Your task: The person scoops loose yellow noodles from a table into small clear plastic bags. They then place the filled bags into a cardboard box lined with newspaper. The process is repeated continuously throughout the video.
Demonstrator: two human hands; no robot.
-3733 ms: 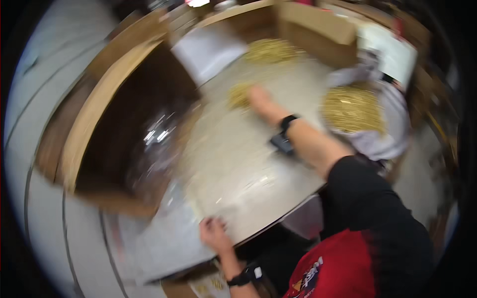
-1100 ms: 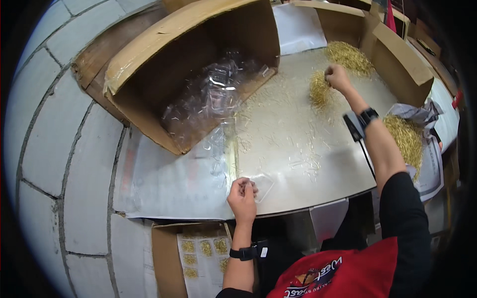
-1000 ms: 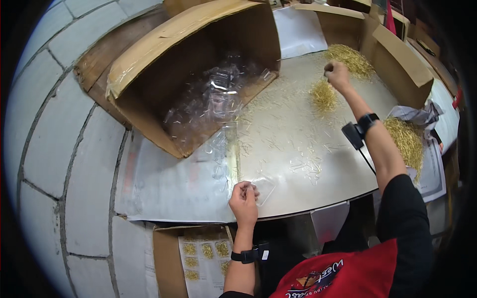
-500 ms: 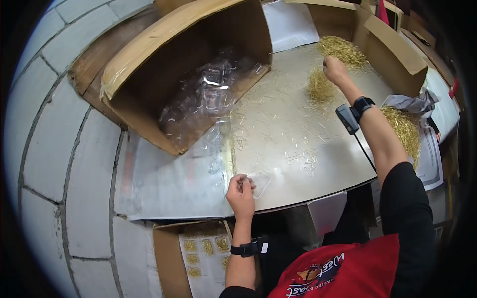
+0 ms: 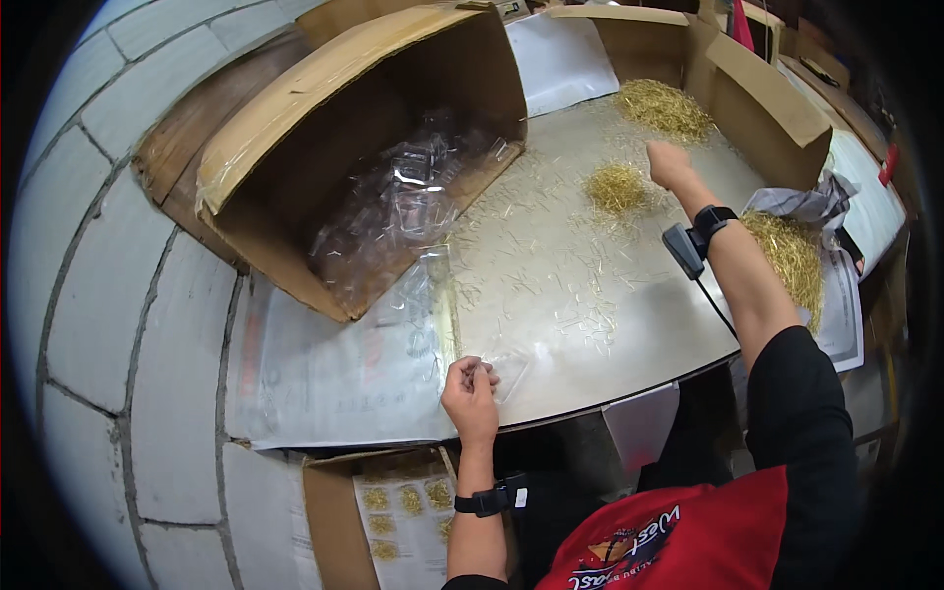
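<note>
Gold slivers, thin and loose, lie in a small heap [image 5: 617, 188] on the pale table [image 5: 531, 344], with a larger heap [image 5: 666, 109] behind it near the cardboard wall [image 5: 767, 93]. Step in hand, by judgement: picking among the slivers on the right, with a clear bag [image 5: 512, 378] kept ready on the left. The right hand [image 5: 671, 165] is just beside the small heap, on its right; a next move there would call for a controlled pinch, since such fine pieces probably scatter easily.

Grip, left hand [image 5: 471, 395]: fingers curled in, thumb against them, apparently pinching one edge of the bag at the table's near edge. The bag lies almost flat (its mouth cannot be made out).

Grip, right hand: bent in at the knuckles, back of the hand uppermost, fingertips hidden. Cannot tell whether it is closed, or whether any slivers are inside.

Also noted: more clear plastic [image 5: 408, 187] inside the tipped carton [image 5: 285, 108]; small gold portions [image 5: 411, 499] in the lower box [image 5: 329, 511].
</note>
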